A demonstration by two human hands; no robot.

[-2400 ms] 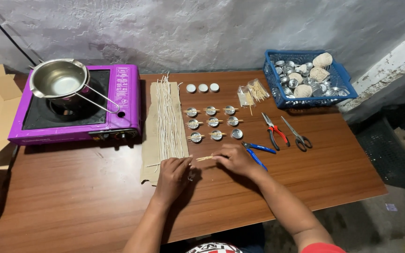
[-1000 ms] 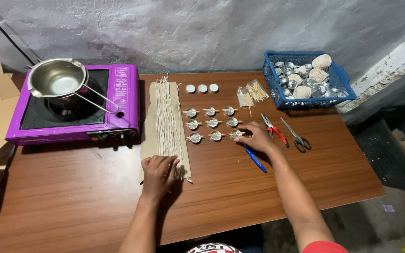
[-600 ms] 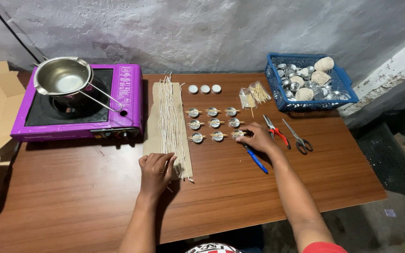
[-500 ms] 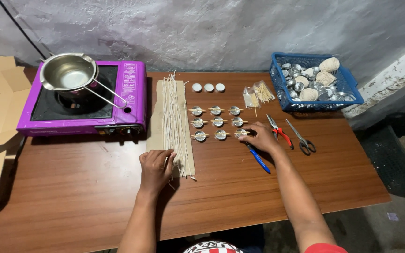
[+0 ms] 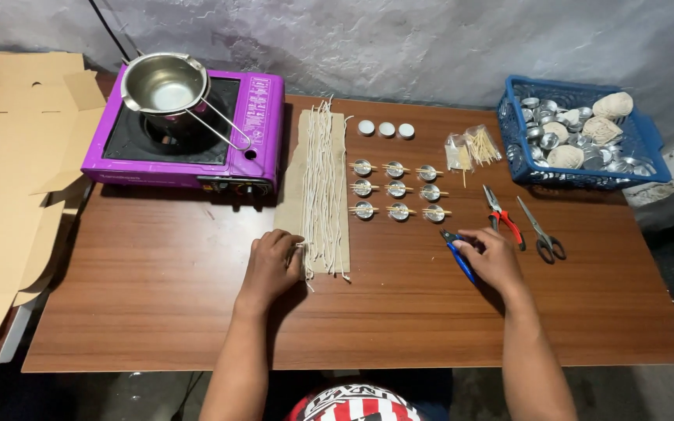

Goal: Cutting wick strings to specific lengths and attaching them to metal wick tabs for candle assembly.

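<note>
Smooth brown wood-grain bench (image 5: 157, 296), long and rectangular. Left hand (image 5: 273, 265), grip loosely curled, fingertips pressed on near end of thin waxy white wicks (image 5: 323, 187) laid lengthwise on a tan card strip (image 5: 290, 195). Right hand (image 5: 491, 257), grip closed over blue-handled pliers (image 5: 457, 253), jaws poking out to its left. Just beyond that grip, small round metal cups (image 5: 396, 189) in rows, each crossed by wooden sticks.
</note>
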